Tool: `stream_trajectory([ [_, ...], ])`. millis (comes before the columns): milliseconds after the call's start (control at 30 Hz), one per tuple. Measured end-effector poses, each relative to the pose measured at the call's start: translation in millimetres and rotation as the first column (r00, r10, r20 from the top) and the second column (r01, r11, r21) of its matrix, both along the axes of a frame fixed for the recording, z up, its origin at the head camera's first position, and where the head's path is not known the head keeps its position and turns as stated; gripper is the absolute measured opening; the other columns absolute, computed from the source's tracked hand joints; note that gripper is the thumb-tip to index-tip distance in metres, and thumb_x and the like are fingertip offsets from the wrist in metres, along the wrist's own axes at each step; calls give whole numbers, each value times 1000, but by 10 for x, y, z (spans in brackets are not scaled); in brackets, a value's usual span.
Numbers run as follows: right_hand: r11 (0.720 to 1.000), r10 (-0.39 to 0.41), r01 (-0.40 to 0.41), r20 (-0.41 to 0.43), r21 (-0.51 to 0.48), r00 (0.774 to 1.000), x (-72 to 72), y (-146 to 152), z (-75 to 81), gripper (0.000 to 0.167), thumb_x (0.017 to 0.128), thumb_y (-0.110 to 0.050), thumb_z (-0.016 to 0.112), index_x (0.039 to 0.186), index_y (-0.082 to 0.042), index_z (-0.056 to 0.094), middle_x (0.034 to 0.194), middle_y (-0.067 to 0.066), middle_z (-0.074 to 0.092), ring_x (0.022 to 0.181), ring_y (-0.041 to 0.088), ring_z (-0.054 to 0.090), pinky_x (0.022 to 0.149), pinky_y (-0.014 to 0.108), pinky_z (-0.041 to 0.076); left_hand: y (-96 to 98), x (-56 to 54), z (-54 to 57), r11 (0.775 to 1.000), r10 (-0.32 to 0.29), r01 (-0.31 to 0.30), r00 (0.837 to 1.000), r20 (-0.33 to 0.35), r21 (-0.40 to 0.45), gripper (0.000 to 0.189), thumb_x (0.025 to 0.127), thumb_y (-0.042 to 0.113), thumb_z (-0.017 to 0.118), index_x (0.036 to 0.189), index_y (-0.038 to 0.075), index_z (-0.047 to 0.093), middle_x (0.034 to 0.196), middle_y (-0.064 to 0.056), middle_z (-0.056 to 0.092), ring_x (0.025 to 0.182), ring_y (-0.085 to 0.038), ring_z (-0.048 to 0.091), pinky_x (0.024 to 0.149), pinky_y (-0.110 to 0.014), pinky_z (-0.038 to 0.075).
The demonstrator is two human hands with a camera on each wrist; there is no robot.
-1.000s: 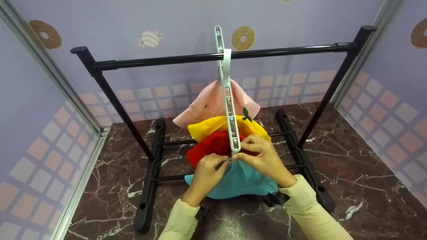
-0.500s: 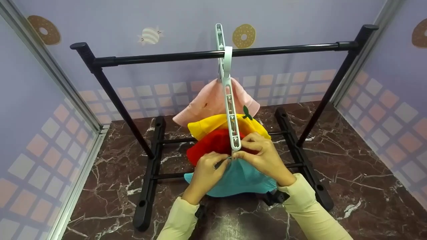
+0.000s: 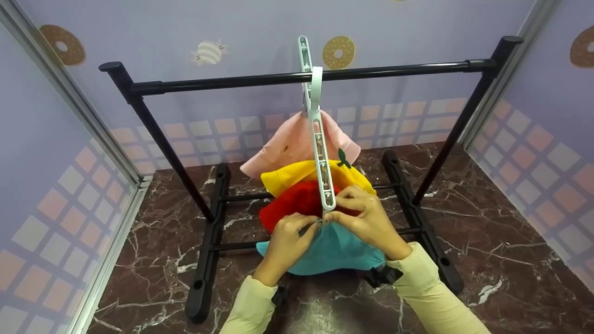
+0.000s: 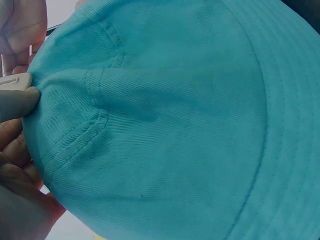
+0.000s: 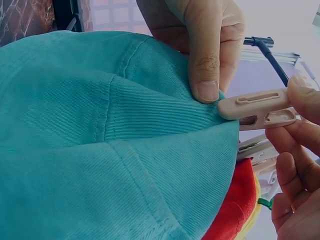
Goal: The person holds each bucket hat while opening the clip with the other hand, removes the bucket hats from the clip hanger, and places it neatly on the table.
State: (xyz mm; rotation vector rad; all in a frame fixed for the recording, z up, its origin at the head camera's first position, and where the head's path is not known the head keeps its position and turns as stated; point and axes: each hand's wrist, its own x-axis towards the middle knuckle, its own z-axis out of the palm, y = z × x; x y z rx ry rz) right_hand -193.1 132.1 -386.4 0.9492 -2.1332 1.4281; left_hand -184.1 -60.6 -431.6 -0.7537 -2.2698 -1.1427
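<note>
A light-blue bucket hat [image 3: 336, 253] hangs below the near end of a pale green hanger [image 3: 321, 153]. My left hand [image 3: 285, 239] pinches the crown of this hat, its thumb beside a beige clip [image 5: 255, 106]. That clip sits at the very top of the crown, and my right hand [image 3: 371, 222] holds its far end between thumb and fingers. In the right wrist view the clip's tip meets the cloth; whether its mouth is closed on the hat cannot be told. The left wrist view is mostly filled by the blue hat [image 4: 175, 110].
Behind the blue hat hang a red hat [image 3: 292, 208], a yellow hat [image 3: 283, 180] and a pink hat [image 3: 283, 146]. The hanger hooks over the bar [image 3: 394, 72] of a black rack, whose feet [image 3: 199, 287] stand on a dark marbled surface [image 3: 501, 232]. Patterned walls enclose it.
Both hands stay at the hat's top beside the clip, with almost no movement. The whole head view shifts slightly up and back down.
</note>
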Motion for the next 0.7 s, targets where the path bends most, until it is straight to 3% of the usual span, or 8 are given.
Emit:
stream_trajectory([
  [700,1000,-12,11,-37,-22,999,8,25,38,15,77,-5,77,92,-7,78,83,2,66,78,14,54,67,22,40,-50,8,-24,999,-16,17,1000,-2,37,10,88,9,69,94,4,75,88,-4,74,77,-16,66,73,-29,54],
])
